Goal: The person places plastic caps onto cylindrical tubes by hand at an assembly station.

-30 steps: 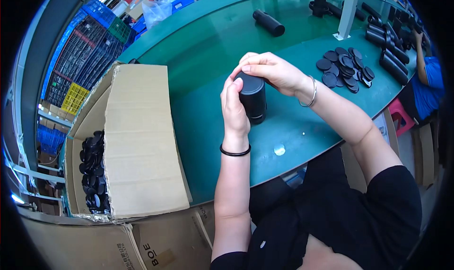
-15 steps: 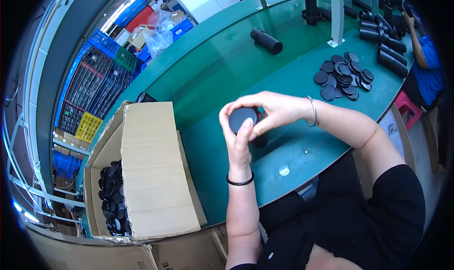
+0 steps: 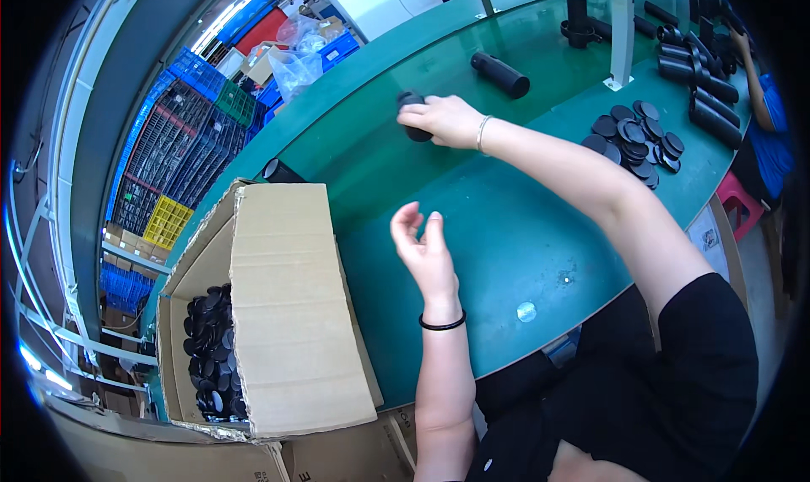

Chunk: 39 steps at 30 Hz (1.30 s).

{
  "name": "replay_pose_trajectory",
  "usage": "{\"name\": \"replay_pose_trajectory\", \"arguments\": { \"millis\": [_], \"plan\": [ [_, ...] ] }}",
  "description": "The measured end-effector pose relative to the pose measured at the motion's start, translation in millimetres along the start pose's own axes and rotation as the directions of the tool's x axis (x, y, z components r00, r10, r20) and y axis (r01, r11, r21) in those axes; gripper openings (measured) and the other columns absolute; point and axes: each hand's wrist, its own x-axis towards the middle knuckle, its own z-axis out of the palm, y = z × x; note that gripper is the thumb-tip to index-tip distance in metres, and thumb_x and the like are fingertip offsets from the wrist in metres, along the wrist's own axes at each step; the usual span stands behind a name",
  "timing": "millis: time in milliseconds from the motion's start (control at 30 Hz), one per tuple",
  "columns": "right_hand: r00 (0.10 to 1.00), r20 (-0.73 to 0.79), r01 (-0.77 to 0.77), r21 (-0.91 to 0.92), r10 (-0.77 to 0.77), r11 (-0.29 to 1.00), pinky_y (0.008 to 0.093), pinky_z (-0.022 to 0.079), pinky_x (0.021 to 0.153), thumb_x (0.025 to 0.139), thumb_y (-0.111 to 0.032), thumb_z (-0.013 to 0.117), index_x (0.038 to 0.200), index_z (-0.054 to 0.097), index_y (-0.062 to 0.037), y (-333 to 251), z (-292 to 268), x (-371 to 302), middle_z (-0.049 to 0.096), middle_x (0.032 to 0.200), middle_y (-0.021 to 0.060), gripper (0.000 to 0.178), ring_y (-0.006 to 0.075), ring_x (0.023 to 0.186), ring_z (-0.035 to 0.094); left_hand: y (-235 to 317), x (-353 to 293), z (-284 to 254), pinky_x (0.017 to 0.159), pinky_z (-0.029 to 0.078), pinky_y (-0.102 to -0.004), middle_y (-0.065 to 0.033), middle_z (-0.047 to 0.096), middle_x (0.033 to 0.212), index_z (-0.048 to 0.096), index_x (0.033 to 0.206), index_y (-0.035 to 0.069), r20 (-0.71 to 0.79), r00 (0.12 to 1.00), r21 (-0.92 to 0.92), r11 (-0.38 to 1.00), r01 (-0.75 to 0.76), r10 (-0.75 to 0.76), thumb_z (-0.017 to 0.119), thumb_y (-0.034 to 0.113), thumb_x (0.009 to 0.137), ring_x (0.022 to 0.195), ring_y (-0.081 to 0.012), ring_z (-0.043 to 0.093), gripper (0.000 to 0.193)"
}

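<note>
One black cylinder (image 3: 410,100) in the right hand (image 3: 443,123), toward the far edge of the green surface (image 3: 481,237), farther out than the left hand (image 3: 429,258). Right fingers closed around it, thumb not clearly seen; because of blur, cannot tell whether touching the surface or lifted. Left fingers loosely curled, a little spread, pinching nothing. Possible trouble, in my judgement: tipping over at release, from a tilted set-down; then rolling toward the far edge, because of the round body. Also possible: knocking the second cylinder (image 3: 500,75), from swinging too wide to the right. Less likely: scattering the black discs (image 3: 634,136) near the right end, from brushing with the right forearm. About writing: dark print on the lower cardboard (image 3: 337,457), beneath the near left corner, mostly cut off; a printed sheet (image 3: 711,237) beyond the near right edge, too small for reading.
</note>
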Motion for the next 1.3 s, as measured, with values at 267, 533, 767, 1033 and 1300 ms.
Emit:
{"name": "replay_pose_trajectory", "arguments": {
  "millis": [267, 533, 767, 1033, 1300],
  "plan": [
    [0.985, 0.100, -0.102, -0.315, 0.140, 0.944, 0.0388, 0.053, 0.071, 0.078, -0.007, 0.058, 0.122, 0.049, -0.0186, 12.6, 72.0, -13.1, 0.050, 0.129, 0.0042, 0.046, 0.0284, 0.100, 0.056, -5.7, 1.6, -6.9, 0.070, 0.047, -0.0240, -0.0073, 0.045, 0.110, 0.052, 0.109, 0.004, -0.002, 0.998, 0.159, 0.985, 0.064, -0.065, 0.061, 0.002, 0.084, 0.091, -0.0136, 0.051, 0.026],
    [0.962, 0.271, -0.124, 0.369, 0.021, 0.921, 0.0408, 0.050, 0.082, 0.077, 0.001, 0.051, 0.138, 0.041, -0.0220, -76.4, 68.0, 172.0, 0.061, 0.115, 0.0175, 0.065, 0.0339, 0.104, 0.059, -1.6, -3.1, 9.3, 0.070, 0.045, -0.0229, -0.0069, 0.052, 0.103, 0.049, 0.109, 0.000, -0.104, 0.995, 0.165, 0.986, 0.031, -0.014, 0.059, 0.000, 0.084, 0.084, -0.0113, 0.054, 0.027],
    [0.998, 0.068, -0.045, 0.479, 0.014, 0.877, 0.0428, 0.050, 0.076, 0.080, -0.011, 0.062, 0.116, 0.058, -0.0144, -94.1, 112.5, 201.6, 0.065, 0.093, 0.0199, 0.036, 0.0365, 0.088, 0.062, -2.4, -7.0, 6.3, 0.068, 0.045, -0.0235, -0.0086, 0.048, 0.109, 0.048, 0.111, 0.000, -0.113, 0.988, 0.274, 0.959, -0.073, 0.108, 0.058, -0.001, 0.083, 0.083, -0.0117, 0.053, 0.029],
    [0.996, 0.010, -0.083, 0.526, 0.092, 0.847, 0.0317, 0.050, 0.062, 0.082, -0.010, 0.065, 0.087, 0.061, -0.0006, -39.8, -25.1, 74.5, 0.065, 0.075, 0.0147, 0.012, 0.0281, 0.066, 0.064, -3.0, 2.1, -6.1, 0.080, 0.044, -0.0324, -0.0103, 0.044, 0.116, 0.044, 0.119, 0.002, -0.118, 0.992, 0.056, 0.997, 0.049, -0.042, 0.064, 0.007, 0.082, 0.091, -0.0174, 0.049, 0.042],
    [0.988, -0.006, 0.148, 0.297, -0.153, 0.943, 0.0339, 0.049, 0.059, 0.080, -0.009, 0.065, 0.086, 0.060, -0.0014, -71.9, -101.1, -65.2, 0.066, 0.076, 0.0128, 0.011, 0.0282, 0.064, 0.063, 14.7, -2.1, 14.0, 0.099, 0.037, -0.0385, -0.0139, 0.041, 0.130, 0.033, 0.135, 0.002, 0.228, 0.959, -0.008, 0.986, -0.169, 0.166, 0.069, 0.012, 0.080, 0.119, -0.0250, 0.044, 0.066]
  ]
}}
